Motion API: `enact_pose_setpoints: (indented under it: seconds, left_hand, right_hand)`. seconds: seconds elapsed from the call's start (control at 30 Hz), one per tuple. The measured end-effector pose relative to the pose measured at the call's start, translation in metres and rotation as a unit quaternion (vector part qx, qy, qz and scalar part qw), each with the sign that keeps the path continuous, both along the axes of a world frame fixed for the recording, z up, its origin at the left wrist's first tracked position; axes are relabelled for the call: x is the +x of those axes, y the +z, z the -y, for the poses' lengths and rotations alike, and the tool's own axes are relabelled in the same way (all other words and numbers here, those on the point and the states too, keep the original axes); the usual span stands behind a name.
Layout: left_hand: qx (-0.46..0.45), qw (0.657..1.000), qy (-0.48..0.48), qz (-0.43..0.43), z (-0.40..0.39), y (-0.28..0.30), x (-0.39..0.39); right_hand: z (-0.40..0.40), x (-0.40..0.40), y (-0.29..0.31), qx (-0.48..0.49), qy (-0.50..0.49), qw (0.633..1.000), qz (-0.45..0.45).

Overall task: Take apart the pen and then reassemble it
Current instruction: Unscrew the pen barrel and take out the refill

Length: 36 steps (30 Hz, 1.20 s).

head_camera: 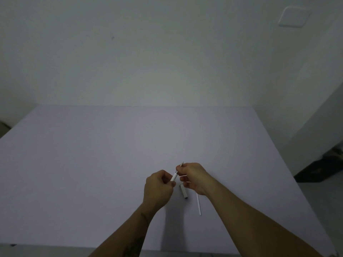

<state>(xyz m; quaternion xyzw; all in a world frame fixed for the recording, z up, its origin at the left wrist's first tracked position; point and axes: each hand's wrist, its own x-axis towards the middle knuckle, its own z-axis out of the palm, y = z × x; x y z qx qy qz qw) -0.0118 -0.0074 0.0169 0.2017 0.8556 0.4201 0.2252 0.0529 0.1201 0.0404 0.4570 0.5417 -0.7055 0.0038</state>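
Note:
My left hand (pixel 157 186) grips a white pen barrel (pixel 174 176) that points up and to the right. My right hand (pixel 194 178) pinches the pen's tip piece (pixel 181 164), whose dark point sticks out above the fingers, close to the barrel's upper end. On the table below my hands lies a short white cap (pixel 183 191). A thin white refill tube (pixel 198 204) lies to the right of it, partly hidden under my right wrist.
A large pale lilac table (pixel 92 173) fills the view, backed by a white wall. Its right edge drops to a floor with a dark object (pixel 319 169). A wall plate (pixel 294 16) sits high on the right.

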Motion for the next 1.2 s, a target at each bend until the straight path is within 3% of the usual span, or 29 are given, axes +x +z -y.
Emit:
enact_pose_setpoints:
  seconds: [0.8, 1.0, 1.2]
  left_hand:
    - [0.011, 0.993, -0.116, -0.024, 0.071, -0.005, -0.066]
    - [0.020, 0.991, -0.132, -0.017, 0.074, -0.006, -0.064]
    - [0.036, 0.989, -0.142, -0.003, 0.075, -0.004, -0.066]
  right_hand:
    - [0.082, -0.036, 0.009, 0.001, -0.080, 0.997, -0.007]
    - [0.089, -0.035, 0.007, 0.048, -0.098, 0.994, 0.005]
    - [0.093, -0.032, 0.008, 0.010, -0.115, 0.993, -0.014]
